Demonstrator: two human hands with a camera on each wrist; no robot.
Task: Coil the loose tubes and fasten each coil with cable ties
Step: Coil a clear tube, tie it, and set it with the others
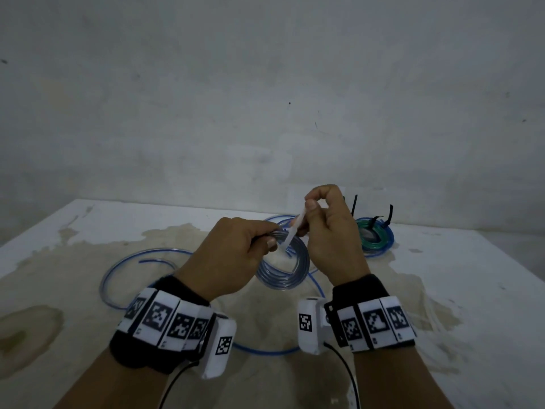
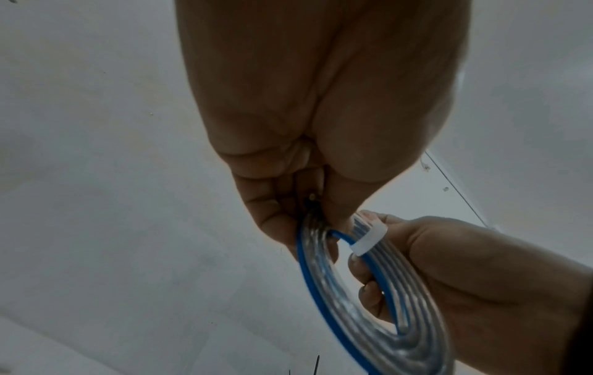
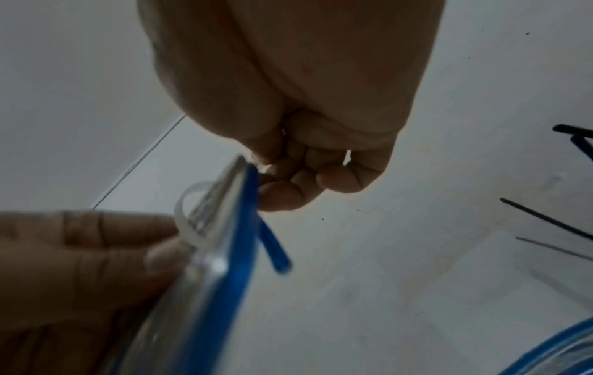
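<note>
Above the table I hold up a coil of clear, blue-striped tube (image 1: 283, 273). My left hand (image 1: 265, 242) grips the coil's left side, fingers curled round its strands (image 2: 369, 319). A white cable tie (image 1: 293, 228) is looped round the coil's upper part (image 2: 369, 238). My right hand (image 1: 309, 202) pinches the tie's tail between thumb and forefinger above the coil. In the right wrist view the tie's loop (image 3: 189, 218) sits loosely round the strands (image 3: 208, 279), and a short blue tube end (image 3: 276, 251) sticks out.
A tied green and blue coil (image 1: 374, 237) with black cable tie tails (image 1: 389, 215) lies at the back right. Loose blue tubes (image 1: 132, 276) sprawl across the stained white table (image 1: 442, 261) under my hands. A grey wall stands behind.
</note>
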